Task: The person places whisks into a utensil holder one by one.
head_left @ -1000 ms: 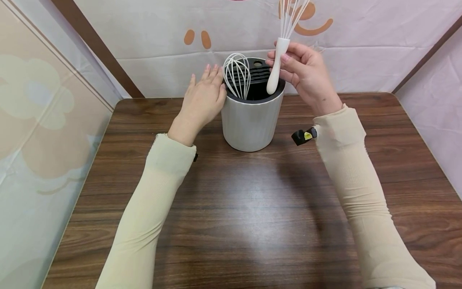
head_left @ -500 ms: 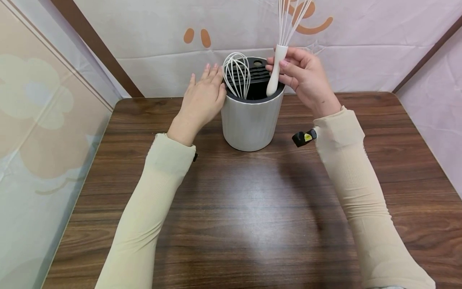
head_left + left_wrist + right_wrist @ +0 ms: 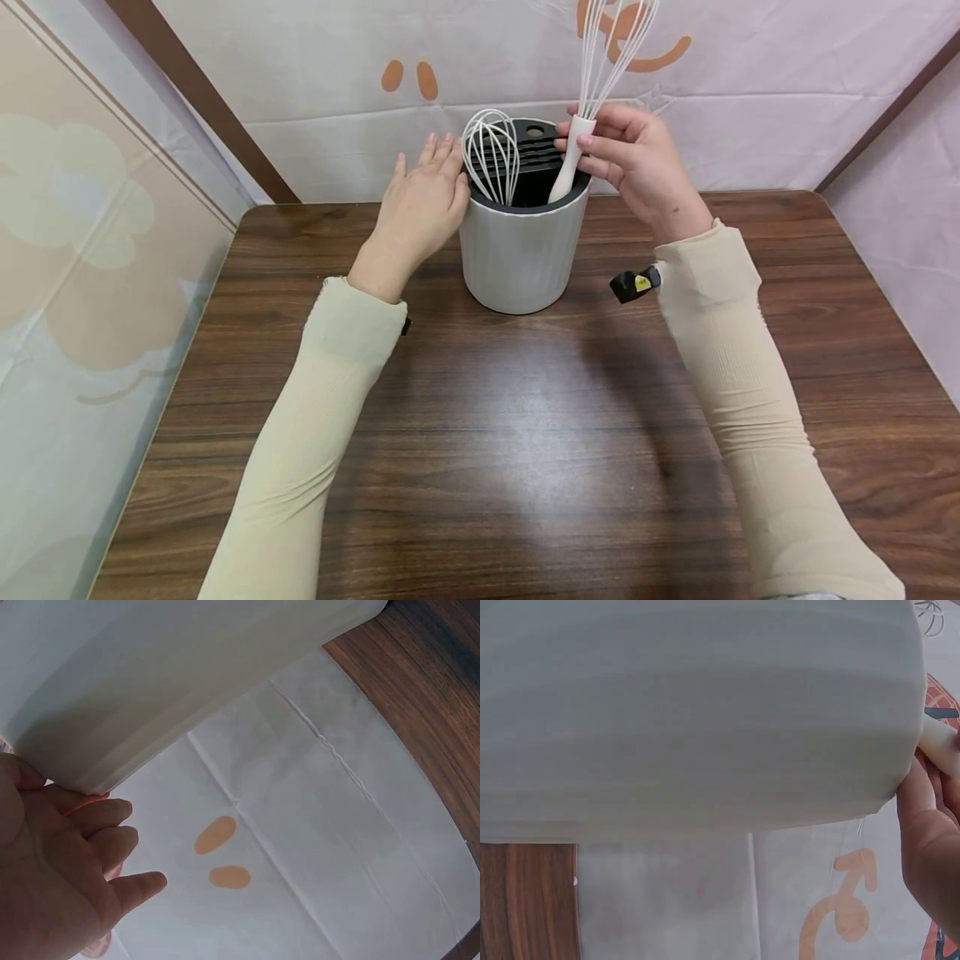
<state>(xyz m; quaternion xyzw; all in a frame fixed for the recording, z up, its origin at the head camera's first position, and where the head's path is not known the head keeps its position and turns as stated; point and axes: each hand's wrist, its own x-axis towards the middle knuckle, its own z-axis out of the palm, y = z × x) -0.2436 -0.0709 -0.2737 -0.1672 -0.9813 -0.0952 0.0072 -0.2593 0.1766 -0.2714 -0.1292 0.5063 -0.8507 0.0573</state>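
Note:
A white whisk is pinched by its handle between the thumb and fingers of my right hand. Its wires point up, and the handle's end dips within the mouth of a white ribbed utensil holder. A second whisk stands wires-up in the holder's left side. My left hand rests with fairly straight fingers against the holder's left rim. In the left wrist view those fingers lie along the holder's wall. The right wrist view shows the whisk handle at the rim.
A black slotted insert with round holes fills the holder's back part. The holder stands on a dark wooden table, near its back edge. Behind it hangs a pale printed cloth. A small black camera sits at the right wrist.
The whisk in my right hand has come down, its handle end sinking into the holder's opening and shifting slightly left. My left hand and the holder have stayed in place.

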